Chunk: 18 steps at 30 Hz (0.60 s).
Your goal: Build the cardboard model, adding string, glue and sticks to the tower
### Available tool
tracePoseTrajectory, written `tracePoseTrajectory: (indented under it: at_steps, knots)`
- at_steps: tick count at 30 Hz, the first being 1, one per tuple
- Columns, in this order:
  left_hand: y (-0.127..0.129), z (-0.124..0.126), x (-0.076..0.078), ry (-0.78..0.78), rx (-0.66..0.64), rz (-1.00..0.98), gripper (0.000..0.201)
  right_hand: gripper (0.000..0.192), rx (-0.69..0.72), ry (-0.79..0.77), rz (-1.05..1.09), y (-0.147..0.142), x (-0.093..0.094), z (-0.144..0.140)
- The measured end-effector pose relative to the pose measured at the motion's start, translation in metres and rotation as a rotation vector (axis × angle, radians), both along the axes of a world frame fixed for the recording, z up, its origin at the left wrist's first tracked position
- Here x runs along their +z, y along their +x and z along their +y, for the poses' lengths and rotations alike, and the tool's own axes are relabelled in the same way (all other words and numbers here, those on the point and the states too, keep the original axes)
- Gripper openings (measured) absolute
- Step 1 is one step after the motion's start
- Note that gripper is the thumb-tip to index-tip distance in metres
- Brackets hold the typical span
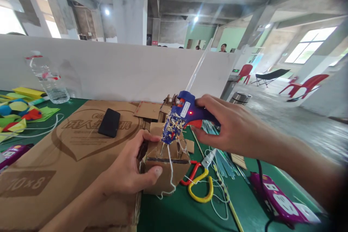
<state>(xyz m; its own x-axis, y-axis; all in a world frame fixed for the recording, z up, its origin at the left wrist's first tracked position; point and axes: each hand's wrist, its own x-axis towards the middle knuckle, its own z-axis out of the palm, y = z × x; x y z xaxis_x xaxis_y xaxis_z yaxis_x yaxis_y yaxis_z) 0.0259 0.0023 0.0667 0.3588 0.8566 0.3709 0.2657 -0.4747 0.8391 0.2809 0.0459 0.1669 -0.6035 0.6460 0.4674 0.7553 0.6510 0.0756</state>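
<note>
My right hand (217,125) is wrapped round the handle of a blue glue gun (179,116), its red light lit and a long clear glue stick (200,66) rising out of its back. Crumbs of pale material cling to the barrel. The nozzle points down at the top of a small cardboard box (168,175). On the left side of that box, the fingers and thumb of my left hand (133,166) grip its edge. White string (172,174) hangs from near the nozzle down the box's front.
Scissors (201,185) with red and yellow handles lie right of the box, beside glue sticks (224,163) and string. A phone (109,122) rests on a large cardboard sheet (78,159). A water bottle (50,79) stands by the white partition (116,69). Purple power strip (280,199) at right.
</note>
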Motion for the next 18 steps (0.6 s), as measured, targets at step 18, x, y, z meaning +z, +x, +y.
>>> tracePoseTrajectory:
  at_steps: [18]
  knots:
    - [0.004,0.003,-0.002,-0.02,-0.027,-0.04,0.039,0.035,0.092,-0.388,0.546,-0.007,0.001,0.003]
